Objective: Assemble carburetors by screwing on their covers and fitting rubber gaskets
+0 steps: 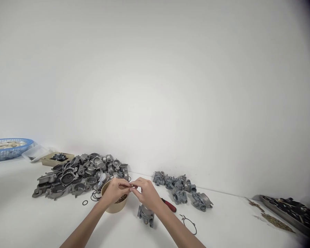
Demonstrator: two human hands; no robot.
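My left hand [116,189] and my right hand [145,193] meet fingertip to fingertip, both pinched round a tiny dark piece too small to name. Under my left hand stands a round tan tub [116,208] with many small brass-coloured and dark parts [123,198] in it, partly hidden by that hand. Below my right hand a grey metal carburetor [146,217] sits on the white table, its top partly covered by the hand. A screwdriver with a red handle [169,206] lies beside my right wrist, its shaft hidden.
A heap of grey metal bowl-shaped castings [80,175] spreads at left, near black rubber rings [85,202]. Grey carburetor bodies [175,186] lie at right, near a loose black ring [189,225]. A blue basket [12,151], tan tray [48,161] and dark tray [281,210] stand farther out.
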